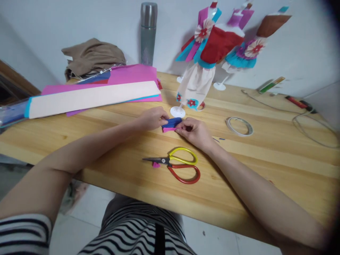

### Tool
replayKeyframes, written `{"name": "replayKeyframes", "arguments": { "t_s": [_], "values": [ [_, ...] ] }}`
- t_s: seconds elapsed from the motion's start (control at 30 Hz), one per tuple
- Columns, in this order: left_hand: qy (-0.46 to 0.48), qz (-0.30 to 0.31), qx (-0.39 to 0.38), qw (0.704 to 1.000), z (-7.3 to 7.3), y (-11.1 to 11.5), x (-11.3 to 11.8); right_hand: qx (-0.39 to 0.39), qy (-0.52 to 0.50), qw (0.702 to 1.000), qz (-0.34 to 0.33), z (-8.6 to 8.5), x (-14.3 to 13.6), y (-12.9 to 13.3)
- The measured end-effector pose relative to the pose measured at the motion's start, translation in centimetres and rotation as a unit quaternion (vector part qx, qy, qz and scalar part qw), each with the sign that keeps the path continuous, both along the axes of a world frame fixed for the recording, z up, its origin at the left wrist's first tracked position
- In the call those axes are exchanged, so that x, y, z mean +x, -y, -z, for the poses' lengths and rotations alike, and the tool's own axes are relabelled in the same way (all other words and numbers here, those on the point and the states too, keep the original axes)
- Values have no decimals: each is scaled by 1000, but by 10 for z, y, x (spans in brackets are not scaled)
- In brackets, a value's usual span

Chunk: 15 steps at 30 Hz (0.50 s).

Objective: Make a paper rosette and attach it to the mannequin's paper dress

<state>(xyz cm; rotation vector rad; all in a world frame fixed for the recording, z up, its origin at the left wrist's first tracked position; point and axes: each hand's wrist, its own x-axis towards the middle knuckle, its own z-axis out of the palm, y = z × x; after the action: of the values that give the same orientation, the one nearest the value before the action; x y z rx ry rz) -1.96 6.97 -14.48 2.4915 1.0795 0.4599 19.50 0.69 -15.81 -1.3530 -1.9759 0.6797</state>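
Observation:
Between my hands is a small piece of pleated blue crepe paper (172, 122), with a strip of pink crepe paper (168, 130) along its near side. My left hand (152, 118) pinches the blue paper at its left end. At the right end, my right hand (193, 131) has thumb and fingers closed on the papers. Closer to me lie scissors (170, 161) with one yellow and one red handle, their blades nearly together and pointing left. A pink paper scrap (156, 164) sits by the blades.
Small dress forms in paper clothes, including one with a red bodice (220, 44), stand behind my hands. Stacked paper sheets (92, 101) and brown cloth (95, 56) lie left, near a flask (148, 35). A tape roll (239, 126) and a cable (276, 105) are right.

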Motion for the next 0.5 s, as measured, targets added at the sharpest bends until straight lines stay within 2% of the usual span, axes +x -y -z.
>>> {"name": "replayKeyframes", "arguments": {
  "t_s": [0.3,0.5],
  "values": [
    [-55,-49,17,997,-2,19,6,-18,-23,996,-82,-10,11,6],
    [-67,-54,31,996,-3,29,9,-7,-31,996,-89,-6,9,6]
  ]
}}
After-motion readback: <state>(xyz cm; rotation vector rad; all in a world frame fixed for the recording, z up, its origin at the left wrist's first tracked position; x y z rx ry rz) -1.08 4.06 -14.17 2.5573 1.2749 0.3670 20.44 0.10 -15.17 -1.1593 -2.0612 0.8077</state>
